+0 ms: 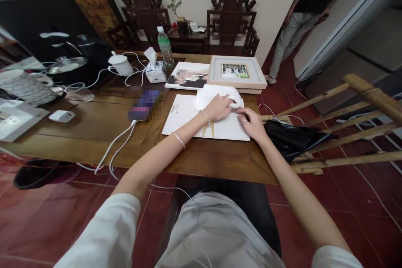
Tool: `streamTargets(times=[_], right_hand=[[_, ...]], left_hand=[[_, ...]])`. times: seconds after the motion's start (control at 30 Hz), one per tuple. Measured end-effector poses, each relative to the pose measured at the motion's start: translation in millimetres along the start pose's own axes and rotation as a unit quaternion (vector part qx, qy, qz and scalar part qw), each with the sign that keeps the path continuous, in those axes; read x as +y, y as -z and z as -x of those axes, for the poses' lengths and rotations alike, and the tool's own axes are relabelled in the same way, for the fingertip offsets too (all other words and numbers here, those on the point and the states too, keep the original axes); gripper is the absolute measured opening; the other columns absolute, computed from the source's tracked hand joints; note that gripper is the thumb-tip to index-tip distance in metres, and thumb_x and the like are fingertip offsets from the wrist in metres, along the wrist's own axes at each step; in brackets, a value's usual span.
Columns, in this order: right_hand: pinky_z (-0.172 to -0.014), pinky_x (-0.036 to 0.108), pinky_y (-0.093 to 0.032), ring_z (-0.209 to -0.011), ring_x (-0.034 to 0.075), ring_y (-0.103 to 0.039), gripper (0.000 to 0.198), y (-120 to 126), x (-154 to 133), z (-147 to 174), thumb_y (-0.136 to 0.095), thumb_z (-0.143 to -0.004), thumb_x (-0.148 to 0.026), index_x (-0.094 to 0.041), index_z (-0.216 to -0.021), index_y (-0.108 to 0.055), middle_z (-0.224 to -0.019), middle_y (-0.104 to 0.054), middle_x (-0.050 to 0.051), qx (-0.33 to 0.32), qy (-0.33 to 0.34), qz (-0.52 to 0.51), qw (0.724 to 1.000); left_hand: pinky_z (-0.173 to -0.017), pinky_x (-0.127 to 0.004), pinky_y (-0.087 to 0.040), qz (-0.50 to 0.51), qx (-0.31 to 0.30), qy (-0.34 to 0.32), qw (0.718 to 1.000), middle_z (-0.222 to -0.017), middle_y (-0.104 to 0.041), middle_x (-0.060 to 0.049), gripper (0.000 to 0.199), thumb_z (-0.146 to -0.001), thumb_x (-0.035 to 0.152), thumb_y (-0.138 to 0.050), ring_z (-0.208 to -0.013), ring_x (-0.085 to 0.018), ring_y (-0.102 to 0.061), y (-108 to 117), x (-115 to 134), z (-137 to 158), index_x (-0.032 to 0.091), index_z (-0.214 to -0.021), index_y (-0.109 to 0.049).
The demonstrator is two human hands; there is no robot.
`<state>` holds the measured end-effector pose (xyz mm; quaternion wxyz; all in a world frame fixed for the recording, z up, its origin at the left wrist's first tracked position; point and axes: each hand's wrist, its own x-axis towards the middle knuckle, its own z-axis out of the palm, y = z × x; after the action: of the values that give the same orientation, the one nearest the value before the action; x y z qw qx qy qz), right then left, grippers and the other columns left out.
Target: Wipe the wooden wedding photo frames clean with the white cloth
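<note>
A white cloth (205,94), bunched and folded, lies on a white board (185,119) with small dark print and gold strips. My left hand (218,109) presses on the cloth from above, its fingers curling into the fold on the right. At the board's right edge, my right hand (252,123) bends its fingers over the rim, close to the cloth; its far fingertips are partly hidden. A bracelet circles my left wrist.
Behind the board lie a photo panel (185,76) and stacked picture frames (260,77). A tissue box (156,73), bottle (166,50), lidded cup (121,65) and charging phone (144,104) stand leftward. A bamboo chair (345,159) stands right; a person (295,29) is beyond.
</note>
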<state>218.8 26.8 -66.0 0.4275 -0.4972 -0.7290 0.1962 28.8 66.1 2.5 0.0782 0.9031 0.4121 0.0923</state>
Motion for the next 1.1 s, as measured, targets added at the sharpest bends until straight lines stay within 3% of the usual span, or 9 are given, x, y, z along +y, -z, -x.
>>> streamTargets(times=[0.13,0.33,0.53,0.6,0.7,0.8,0.87,1.0,1.1], right_hand=[[-0.111,0.05,-0.046,-0.122,0.03,-0.064,0.029,1.8,-7.3,1.1,-0.053,-0.087,-0.022,-0.023,-0.106,-0.074,-0.125,-0.072,0.011,-0.043,0.059,0.06,0.996],[-0.104,0.049,-0.05,-0.116,0.031,-0.065,0.036,3.4,-9.0,0.0,-0.049,-0.087,-0.02,-0.021,-0.112,-0.074,-0.122,-0.072,0.012,-0.056,0.056,0.064,0.995],[-0.114,0.053,-0.044,-0.128,0.031,-0.061,0.031,2.6,-6.4,1.2,-0.052,-0.088,-0.023,-0.022,-0.11,-0.074,-0.128,-0.071,0.012,-0.056,0.053,0.058,0.995],[-0.115,0.053,-0.042,-0.131,0.03,-0.06,0.03,1.6,-4.6,1.3,-0.053,-0.089,-0.025,-0.023,-0.111,-0.074,-0.13,-0.071,0.012,-0.051,0.046,0.054,0.996],[-0.114,0.053,-0.044,-0.129,0.03,-0.062,0.035,-0.7,0.3,-0.1,-0.054,-0.09,-0.031,-0.023,-0.119,-0.071,-0.131,-0.071,0.012,-0.014,0.003,0.02,1.0],[-0.115,0.051,-0.044,-0.13,0.029,-0.062,0.047,-2.8,5.5,-2.4,-0.052,-0.094,-0.042,-0.022,-0.134,-0.065,-0.139,-0.067,0.013,0.036,-0.061,-0.063,0.996],[-0.118,0.048,-0.041,-0.136,0.027,-0.058,0.054,-2.9,7.0,-3.5,-0.051,-0.095,-0.049,-0.021,-0.139,-0.062,-0.146,-0.062,0.013,0.055,-0.081,-0.099,0.99],[-0.125,0.046,-0.031,-0.144,0.026,-0.048,0.059,-0.6,4.3,-3.3,-0.051,-0.095,-0.059,-0.022,-0.138,-0.064,-0.153,-0.056,0.01,0.062,-0.069,-0.105,0.99],[-0.123,0.047,-0.033,-0.142,0.026,-0.052,0.057,0.5,1.2,-1.7,-0.049,-0.096,-0.06,-0.023,-0.136,-0.067,-0.149,-0.06,0.01,0.046,-0.071,-0.104,0.991]], left_hand=[[-0.1,-0.037,-0.049,0.048,-0.005,0.029,0.998,-0.128,-0.072,-0.014,0.041,-0.096,0.02,-0.036,-0.116,-0.029,-0.067,14.3,10.8,-19.8,0.011,-0.112,-0.073],[-0.1,-0.034,-0.048,0.0,-0.062,0.016,0.998,-0.131,-0.07,-0.016,0.038,-0.096,0.021,-0.04,-0.121,-0.03,-0.065,23.4,38.7,-40.7,0.012,-0.117,-0.072],[-0.097,-0.037,-0.052,-0.043,-0.063,0.115,0.99,-0.13,-0.07,-0.017,0.039,-0.097,0.025,-0.043,-0.118,-0.032,-0.067,37.3,15.4,-13.9,0.012,-0.119,-0.072],[-0.098,-0.038,-0.052,-0.063,-0.059,0.115,0.99,-0.127,-0.072,-0.017,0.039,-0.097,0.024,-0.042,-0.117,-0.032,-0.068,34.3,4.8,-2.6,0.011,-0.118,-0.073],[-0.106,-0.04,-0.048,-0.09,-0.051,0.058,0.993,-0.133,-0.069,-0.019,0.04,-0.098,0.019,-0.041,-0.125,-0.031,-0.065,18.5,-0.8,10.9,0.009,-0.12,-0.072],[-0.12,-0.048,-0.035,-0.128,-0.015,0.0,0.992,-0.157,-0.049,-0.019,0.039,-0.097,0.016,-0.044,-0.147,-0.033,-0.044,-1.4,7.8,21.4,0.009,-0.123,-0.072],[-0.123,-0.052,-0.03,-0.138,-0.006,-0.019,0.99,-0.163,-0.042,-0.017,0.038,-0.096,0.016,-0.046,-0.152,-0.035,-0.036,-10.5,19.8,29.2,0.01,-0.122,-0.073],[-0.121,-0.054,-0.033,-0.124,-0.024,-0.103,0.987,-0.161,-0.044,-0.016,0.035,-0.095,0.018,-0.049,-0.15,-0.037,-0.039,-13.3,54.2,56.7,0.011,-0.115,-0.077],[-0.117,-0.052,-0.039,-0.115,-0.015,-0.159,0.981,-0.153,-0.054,-0.018,0.034,-0.095,0.022,-0.049,-0.144,-0.038,-0.047,-6.7,80.2,88.2,0.011,-0.109,-0.079]])
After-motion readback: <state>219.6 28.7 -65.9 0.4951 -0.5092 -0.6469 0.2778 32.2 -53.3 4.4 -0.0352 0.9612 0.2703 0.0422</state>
